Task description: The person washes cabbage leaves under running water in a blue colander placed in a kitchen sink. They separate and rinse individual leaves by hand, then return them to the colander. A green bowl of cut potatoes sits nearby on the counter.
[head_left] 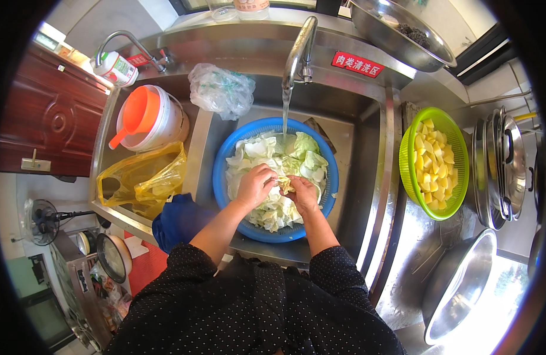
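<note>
Both of my hands meet over a blue plastic basket (219, 175) standing in the stainless steel sink. Pinched between the fingers of my left hand (257, 184) and my right hand (303, 194) is a small yellowish piece of cabbage leaf (285, 183). Torn cabbage leaves (273, 213), pale white to light green, fill the basket below. From the metal faucet (295, 57) a stream of water (285, 113) falls onto the leaves at the far side.
Crumpled clear plastic bags (222, 91) lie by the sink's far left corner. Left are a white bucket (173, 122) holding an orange scoop (140, 108) and a yellow plastic bag (144, 177). Right are a green basket (408, 164) of cut potatoes (434, 166) and a steel basin (459, 284).
</note>
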{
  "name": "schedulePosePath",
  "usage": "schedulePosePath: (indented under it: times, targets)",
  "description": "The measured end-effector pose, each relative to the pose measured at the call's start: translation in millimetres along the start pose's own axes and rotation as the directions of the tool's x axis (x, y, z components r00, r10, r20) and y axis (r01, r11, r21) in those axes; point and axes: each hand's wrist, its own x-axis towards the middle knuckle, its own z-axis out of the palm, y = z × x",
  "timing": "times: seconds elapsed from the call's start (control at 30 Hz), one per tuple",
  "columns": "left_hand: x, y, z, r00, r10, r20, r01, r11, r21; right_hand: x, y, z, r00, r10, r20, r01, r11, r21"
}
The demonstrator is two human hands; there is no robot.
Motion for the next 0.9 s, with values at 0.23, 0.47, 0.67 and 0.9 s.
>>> schedulePosePath:
  times: [0.23,0.47,0.67,0.9]
  targets:
    - [1.1,-11.4,2.4,0.983,-0.056,0.173,0.051,0.998,0.036,-6.0,10.6,0.0,0.969,-0.247,0.018,0.231,0.874,-0.428]
    - [-0.3,-15.2,5.5,0.98,-0.19,0.054,0.197,0.918,-0.344,-6.8,7.0,2.5,0.991,-0.132,0.009,0.132,0.983,-0.124]
    - [-5.7,-32.7,5.0,0.943,-0.268,0.198,0.33,0.838,-0.434,-1.2,0.9,5.3,0.992,0.113,0.059,-0.121,0.981,0.154]
    - [1.0,-27.8,0.0,0.934,-0.14,0.329,0.217,0.953,-0.211,0.0,19.4,-1.2,0.99,-0.133,-0.049,0.113,0.95,-0.29]
